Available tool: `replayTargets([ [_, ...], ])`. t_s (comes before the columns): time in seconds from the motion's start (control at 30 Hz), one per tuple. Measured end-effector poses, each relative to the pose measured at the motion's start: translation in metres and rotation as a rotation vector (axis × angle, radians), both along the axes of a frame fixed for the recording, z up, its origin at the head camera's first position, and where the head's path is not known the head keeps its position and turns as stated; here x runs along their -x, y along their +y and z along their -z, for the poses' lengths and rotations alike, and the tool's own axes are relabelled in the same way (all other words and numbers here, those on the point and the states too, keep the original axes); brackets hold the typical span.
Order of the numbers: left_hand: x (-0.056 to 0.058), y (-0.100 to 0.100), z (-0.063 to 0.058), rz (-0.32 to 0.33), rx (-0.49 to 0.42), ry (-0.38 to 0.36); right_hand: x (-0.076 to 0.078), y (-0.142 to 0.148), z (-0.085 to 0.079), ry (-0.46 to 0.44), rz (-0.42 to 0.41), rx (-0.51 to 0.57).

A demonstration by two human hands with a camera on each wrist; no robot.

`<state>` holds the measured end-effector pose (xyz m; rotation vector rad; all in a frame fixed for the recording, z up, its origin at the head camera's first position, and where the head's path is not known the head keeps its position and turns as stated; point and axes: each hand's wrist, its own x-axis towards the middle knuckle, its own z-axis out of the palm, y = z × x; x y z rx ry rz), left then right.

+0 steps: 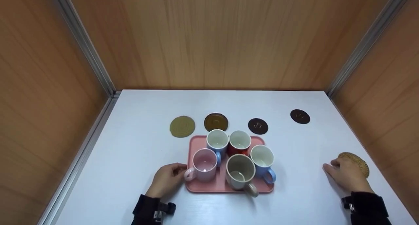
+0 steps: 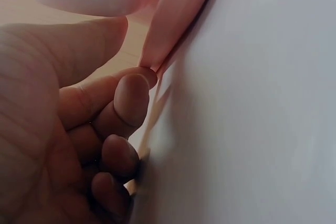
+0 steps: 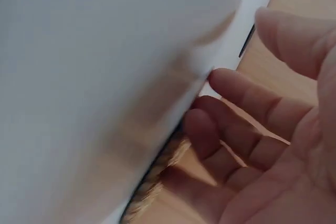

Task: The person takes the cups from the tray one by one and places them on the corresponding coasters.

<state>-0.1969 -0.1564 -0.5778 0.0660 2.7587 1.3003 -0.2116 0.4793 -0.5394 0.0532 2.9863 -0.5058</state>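
A pink tray [image 1: 222, 186] bears several mugs. My left hand [image 1: 169, 178] is at its left edge, and the left wrist view shows a fingertip [image 2: 149, 75] right at the tray rim [image 2: 170, 19], the thumb apart above. Close by is the handle of the pink mug [image 1: 205, 162]. Also on the tray stand a large grey-beige mug [image 1: 240, 169], a red mug [image 1: 240, 141] and two blue mugs with white insides, one at the back [image 1: 217, 140] and one at the right [image 1: 262, 157]. My right hand [image 1: 348, 175] is over the table, partly covering a round woven coaster [image 1: 361, 164]; its thumb and fingers are apart.
Behind the tray lie an olive coaster [image 1: 182, 126], a brown coaster [image 1: 216, 121] and a dark round coaster [image 1: 258, 126]. Another dark coaster [image 1: 300, 116] is at the back right. Wooden panels [image 1: 209, 38] wall the white table [image 1: 137, 120] at the back and sides.
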Motion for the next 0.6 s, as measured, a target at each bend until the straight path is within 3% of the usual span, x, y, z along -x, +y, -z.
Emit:
replayTargets([
  [0.2, 0.0, 0.0, 0.001, 0.006, -0.011, -0.024, 0.024, -0.015, 0.0, 0.031, -0.01, 0.023],
  [0.37, -0.001, -0.001, 0.0, 0.007, -0.004, -0.022, 0.05, -0.039, -0.002, 0.066, -0.078, 0.038],
  [0.6, -0.001, 0.001, -0.001, -0.025, -0.015, -0.061, 0.08, -0.08, -0.009, 0.075, -0.144, -0.041],
])
